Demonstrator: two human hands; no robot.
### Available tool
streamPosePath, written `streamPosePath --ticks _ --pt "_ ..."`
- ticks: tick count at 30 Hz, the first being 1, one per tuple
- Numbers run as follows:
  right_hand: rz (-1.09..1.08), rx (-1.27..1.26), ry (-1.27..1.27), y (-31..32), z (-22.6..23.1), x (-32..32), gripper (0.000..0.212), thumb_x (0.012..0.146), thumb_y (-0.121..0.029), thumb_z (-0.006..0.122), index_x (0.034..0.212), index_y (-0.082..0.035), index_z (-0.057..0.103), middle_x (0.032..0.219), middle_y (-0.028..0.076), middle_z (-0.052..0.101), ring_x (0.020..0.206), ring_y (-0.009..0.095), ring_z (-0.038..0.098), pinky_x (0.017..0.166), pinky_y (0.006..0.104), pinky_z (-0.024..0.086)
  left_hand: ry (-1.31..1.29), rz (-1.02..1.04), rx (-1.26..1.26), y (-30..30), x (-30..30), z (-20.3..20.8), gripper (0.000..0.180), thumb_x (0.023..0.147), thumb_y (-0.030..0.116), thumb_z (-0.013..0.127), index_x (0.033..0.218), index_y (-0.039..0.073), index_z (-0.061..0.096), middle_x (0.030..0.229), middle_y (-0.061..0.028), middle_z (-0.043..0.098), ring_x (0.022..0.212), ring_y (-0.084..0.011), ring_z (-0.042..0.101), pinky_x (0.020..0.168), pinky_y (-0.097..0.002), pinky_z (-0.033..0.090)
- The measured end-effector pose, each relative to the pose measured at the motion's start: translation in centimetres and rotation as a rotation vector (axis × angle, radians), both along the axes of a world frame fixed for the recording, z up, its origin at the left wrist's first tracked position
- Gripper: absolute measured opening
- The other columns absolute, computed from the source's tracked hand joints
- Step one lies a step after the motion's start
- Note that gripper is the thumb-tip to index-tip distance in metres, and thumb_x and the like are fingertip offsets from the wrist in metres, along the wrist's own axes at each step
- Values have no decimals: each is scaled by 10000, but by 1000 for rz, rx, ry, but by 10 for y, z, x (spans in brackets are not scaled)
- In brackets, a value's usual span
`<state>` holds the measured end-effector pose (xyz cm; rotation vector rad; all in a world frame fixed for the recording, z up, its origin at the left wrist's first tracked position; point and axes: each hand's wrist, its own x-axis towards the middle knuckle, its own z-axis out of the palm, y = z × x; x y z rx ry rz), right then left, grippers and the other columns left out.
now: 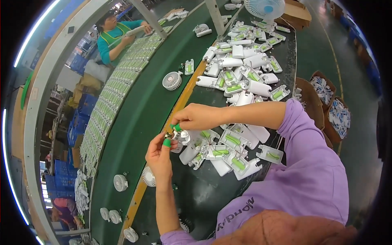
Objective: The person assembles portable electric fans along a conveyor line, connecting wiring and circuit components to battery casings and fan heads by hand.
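Note:
My left hand (160, 157) and my right hand (200, 117) meet above the yellow edge of the bench, fingers pinched. Green covers sit on some fingertips. Between the hands is a small white plastic part (182, 138) with a dark and metallic bit at its left end; its exact kind is hard to make out. My left thumb and fingers grip that end, while the right fingers press on it from above. Just below and right lie open white handle shells (232, 139) with green battery cells and thin wires.
A larger heap of white shells (249, 69) covers the far bench, before a white fan (265, 9). Round fan heads (172, 81) lie on the green conveyor (139, 134). Across it, a person (116, 38) works beside rows of shells. Filled cartons (339, 116) stand at right.

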<state>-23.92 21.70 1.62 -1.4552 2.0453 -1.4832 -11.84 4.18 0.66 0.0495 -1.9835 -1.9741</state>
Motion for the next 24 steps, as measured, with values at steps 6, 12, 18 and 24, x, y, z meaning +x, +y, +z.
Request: streamPosePath --ticks 6,12,18,24 --pt "31 -80 -34 1 -3 4 165 823 -129 577 911 7 607 728 109 606 657 154 577 601 300 445 17 20 -67 4 0 -3 172 892 -6 520 1056 -34 564 902 -94 639 772 -131 628 683 -247 515" --pt "63 -46 -45 -1 0 8 132 821 -103 577 883 11 603 750 60 579 676 138 539 618 277 420 79 39 -141 7 2 -6 158 880 11 564 1033 -6 599 916 -46 628 787 -97 599 675 -237 503" --pt "38 -41 -43 -4 -6 8 153 826 -132 583 893 4 603 736 34 565 650 108 493 588 269 404 115 49 -182 6 4 -6 161 870 19 585 1027 10 622 924 -25 618 742 -87 575 667 -232 493" --pt "18 -51 -48 -4 -7 8 150 825 -139 592 872 4 595 698 29 551 632 104 475 574 264 390 81 8 -99 4 8 -8 149 862 14 591 1005 -17 619 911 -38 602 763 -96 582 688 -233 485"
